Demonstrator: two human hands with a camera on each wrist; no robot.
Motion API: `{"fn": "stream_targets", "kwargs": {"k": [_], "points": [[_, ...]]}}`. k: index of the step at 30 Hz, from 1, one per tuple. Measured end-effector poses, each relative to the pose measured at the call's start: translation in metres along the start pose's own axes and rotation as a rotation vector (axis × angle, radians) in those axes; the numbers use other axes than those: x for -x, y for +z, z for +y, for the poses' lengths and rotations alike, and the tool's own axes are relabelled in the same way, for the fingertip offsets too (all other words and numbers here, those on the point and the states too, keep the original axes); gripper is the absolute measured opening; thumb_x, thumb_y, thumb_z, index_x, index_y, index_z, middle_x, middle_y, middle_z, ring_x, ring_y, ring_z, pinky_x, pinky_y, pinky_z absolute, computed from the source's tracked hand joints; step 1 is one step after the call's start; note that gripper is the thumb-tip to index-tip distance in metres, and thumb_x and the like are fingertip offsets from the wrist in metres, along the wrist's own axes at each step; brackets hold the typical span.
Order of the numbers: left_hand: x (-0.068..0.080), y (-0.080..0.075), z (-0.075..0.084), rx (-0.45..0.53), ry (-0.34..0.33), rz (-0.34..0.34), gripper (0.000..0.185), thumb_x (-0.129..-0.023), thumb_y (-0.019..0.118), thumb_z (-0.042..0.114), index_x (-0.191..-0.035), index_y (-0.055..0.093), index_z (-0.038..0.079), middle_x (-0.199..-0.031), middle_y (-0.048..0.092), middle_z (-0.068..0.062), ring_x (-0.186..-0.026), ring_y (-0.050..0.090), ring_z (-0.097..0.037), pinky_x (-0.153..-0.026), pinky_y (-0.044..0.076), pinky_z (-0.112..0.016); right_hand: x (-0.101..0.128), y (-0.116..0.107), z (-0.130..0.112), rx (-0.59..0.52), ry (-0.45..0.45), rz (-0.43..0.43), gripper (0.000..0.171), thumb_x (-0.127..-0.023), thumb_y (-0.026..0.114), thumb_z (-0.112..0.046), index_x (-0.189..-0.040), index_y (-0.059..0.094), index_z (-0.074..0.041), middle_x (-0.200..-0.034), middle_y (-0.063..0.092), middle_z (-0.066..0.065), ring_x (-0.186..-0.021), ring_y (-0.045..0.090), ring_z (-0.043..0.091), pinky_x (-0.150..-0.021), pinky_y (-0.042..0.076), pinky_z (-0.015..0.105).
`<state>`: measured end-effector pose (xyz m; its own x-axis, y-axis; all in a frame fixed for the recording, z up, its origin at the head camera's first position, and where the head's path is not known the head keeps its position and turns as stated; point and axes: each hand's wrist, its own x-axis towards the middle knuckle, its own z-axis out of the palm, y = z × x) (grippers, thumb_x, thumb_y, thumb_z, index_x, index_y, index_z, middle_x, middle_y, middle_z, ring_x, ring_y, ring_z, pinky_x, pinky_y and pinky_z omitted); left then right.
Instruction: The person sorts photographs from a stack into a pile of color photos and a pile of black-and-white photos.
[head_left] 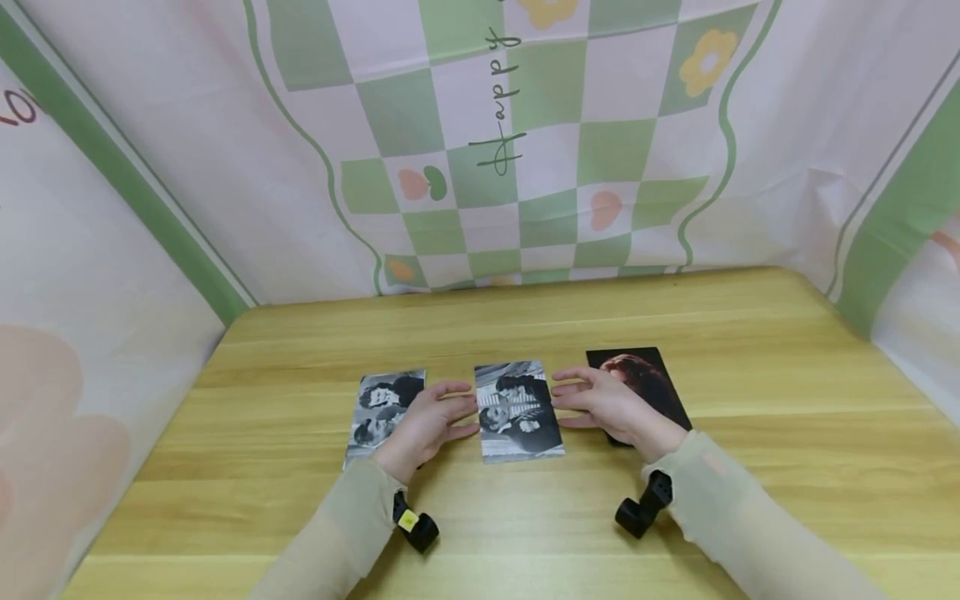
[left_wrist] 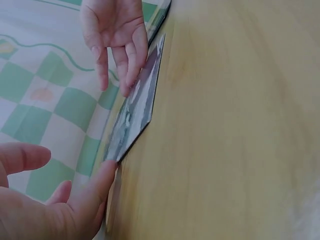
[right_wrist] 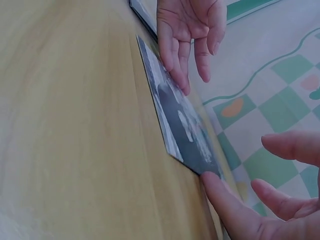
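A black-and-white photo card (head_left: 517, 417) lies flat on the table between my two hands. At its left edge is my left hand (head_left: 431, 421), fingers spread and nearly straight, fingertips touching or very near the card. My right hand (head_left: 611, 404) mirrors it at the right edge. In the left wrist view the middle card (left_wrist: 135, 115) meets a left-hand fingertip at its corner; the right wrist view has a right-hand fingertip at the card's (right_wrist: 180, 115) near corner. Partly under my left hand is another black-and-white card (head_left: 378, 408). A dark card (head_left: 645, 379) is partly covered by my right hand.
The three cards lie in a row across the wooden table (head_left: 495, 525). A cloth printed with green checks (head_left: 547, 167) hangs behind the table's far edge, and more cloth hangs at both sides. Black wrist cameras (head_left: 416, 525) are strapped under both sleeves.
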<state>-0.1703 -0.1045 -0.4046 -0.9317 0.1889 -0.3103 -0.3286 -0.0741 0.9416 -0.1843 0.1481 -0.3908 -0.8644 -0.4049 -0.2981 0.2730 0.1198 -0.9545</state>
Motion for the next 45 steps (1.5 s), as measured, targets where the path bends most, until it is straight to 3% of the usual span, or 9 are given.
{"fn": "stream_targets", "kwargs": {"k": [5, 10, 14, 22, 27, 30, 39, 45], "points": [[0.0, 0.0, 0.0, -0.007, -0.007, 0.006, 0.038, -0.094, 0.05, -0.001, -0.131, 0.044, -0.009, -0.127, 0.048, -0.027, -0.102, 0.058, -0.023, -0.089, 0.056, -0.034, -0.001, 0.0, 0.001, -0.011, 0.003, 0.011, 0.057, -0.093, 0.05, 0.001, -0.141, 0.022, 0.012, -0.138, 0.033, 0.038, -0.105, 0.059, 0.018, -0.092, 0.054, 0.04], [-0.001, 0.001, -0.004, -0.044, -0.035, -0.008, 0.04, -0.095, 0.049, -0.002, -0.134, 0.043, -0.01, -0.127, 0.053, -0.028, -0.085, 0.06, -0.01, -0.076, 0.056, -0.02, -0.002, 0.001, 0.003, 0.014, -0.002, 0.013, 0.057, -0.093, 0.051, 0.002, -0.142, 0.022, 0.011, -0.136, 0.037, 0.038, -0.1, 0.06, 0.015, -0.09, 0.055, 0.041], [-0.002, 0.004, -0.006, -0.067, -0.049, 0.008, 0.042, -0.095, 0.048, -0.003, -0.136, 0.041, -0.01, -0.12, 0.055, -0.022, -0.079, 0.058, -0.007, -0.069, 0.054, -0.016, -0.003, 0.004, 0.003, 0.044, -0.01, 0.016, 0.058, -0.092, 0.052, 0.003, -0.142, 0.023, 0.012, -0.136, 0.039, 0.037, -0.099, 0.06, 0.013, -0.092, 0.054, 0.038], [0.001, 0.006, -0.004, -0.082, -0.049, 0.037, 0.04, -0.094, 0.051, -0.001, -0.134, 0.047, -0.006, -0.104, 0.057, -0.008, -0.075, 0.058, -0.008, -0.065, 0.053, -0.015, -0.003, 0.006, 0.004, 0.062, -0.015, 0.037, 0.059, -0.092, 0.053, 0.004, -0.143, 0.024, 0.011, -0.131, 0.044, 0.034, -0.094, 0.061, 0.013, -0.083, 0.058, 0.034], [0.004, 0.008, -0.002, -0.099, -0.048, 0.026, 0.037, -0.093, 0.052, -0.002, -0.13, 0.05, -0.006, -0.107, 0.061, -0.01, -0.074, 0.058, -0.007, -0.064, 0.054, -0.015, -0.003, 0.008, 0.003, 0.097, 0.021, 0.063, 0.06, -0.091, 0.056, 0.002, -0.143, 0.029, 0.005, -0.106, 0.061, 0.014, -0.077, 0.062, 0.007, -0.064, 0.058, 0.024], [0.006, 0.01, 0.0, -0.116, -0.051, 0.036, 0.038, -0.093, 0.053, -0.002, -0.13, 0.051, -0.006, -0.112, 0.061, -0.013, -0.074, 0.058, -0.007, -0.064, 0.054, -0.015, -0.004, 0.01, 0.003, 0.108, 0.027, 0.057, 0.061, -0.09, 0.056, 0.002, -0.144, 0.028, 0.003, -0.098, 0.062, 0.007, -0.076, 0.062, 0.008, -0.061, 0.058, 0.024], [0.007, 0.008, 0.0, -0.187, -0.031, 0.06, 0.038, -0.093, 0.053, -0.002, -0.13, 0.05, -0.007, -0.115, 0.061, -0.016, -0.077, 0.059, -0.007, -0.067, 0.055, -0.019, -0.005, 0.014, 0.004, 0.094, 0.021, 0.013, 0.064, -0.09, 0.055, 0.005, -0.146, 0.023, 0.001, -0.108, 0.062, 0.017, -0.083, 0.064, 0.013, -0.066, 0.06, 0.03], [0.005, 0.003, -0.003, -0.198, -0.039, 0.051, 0.039, -0.093, 0.052, -0.001, -0.132, 0.049, -0.006, -0.113, 0.06, -0.014, -0.077, 0.059, -0.009, -0.066, 0.055, -0.018, -0.008, 0.017, 0.007, 0.075, 0.029, 0.003, 0.064, -0.091, 0.053, 0.005, -0.146, 0.022, 0.0, -0.108, 0.061, 0.016, -0.081, 0.065, 0.014, -0.066, 0.06, 0.03]]}}
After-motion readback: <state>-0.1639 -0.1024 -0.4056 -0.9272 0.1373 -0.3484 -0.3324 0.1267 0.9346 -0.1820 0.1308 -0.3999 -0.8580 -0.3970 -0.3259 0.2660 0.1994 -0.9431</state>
